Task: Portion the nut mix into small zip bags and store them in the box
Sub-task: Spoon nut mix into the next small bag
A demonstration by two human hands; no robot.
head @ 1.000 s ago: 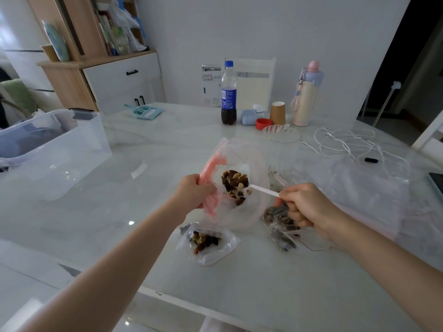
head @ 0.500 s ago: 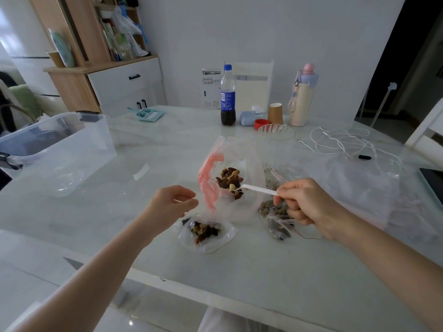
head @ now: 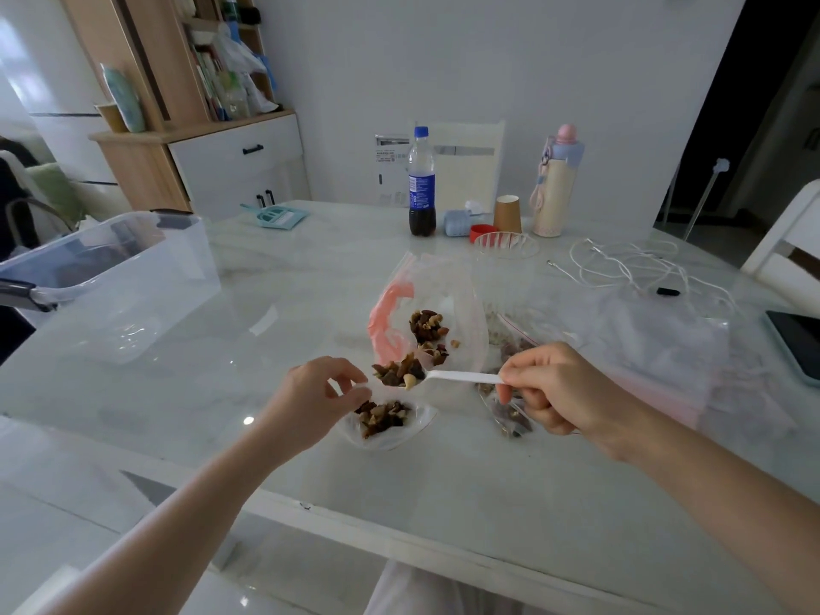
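The small zip bag (head: 385, 423) lies on the bench (head: 310, 312) with its mouth up, already part filled with nut mix, so a spoonful can drop straight in. The left hand (head: 310, 399) pinches the bag's near-left rim, seemingly to hold the mouth wide. Just above that grip hangs the white spoon (head: 443, 375), heaped with nuts, its handle grasped in the right hand (head: 559, 388), wrist level, forearm coming in from the right. Behind the spoon the big source bag (head: 426, 312) stands slumped open, within easy reach. The clear storage box (head: 111, 281) waits well to the left.
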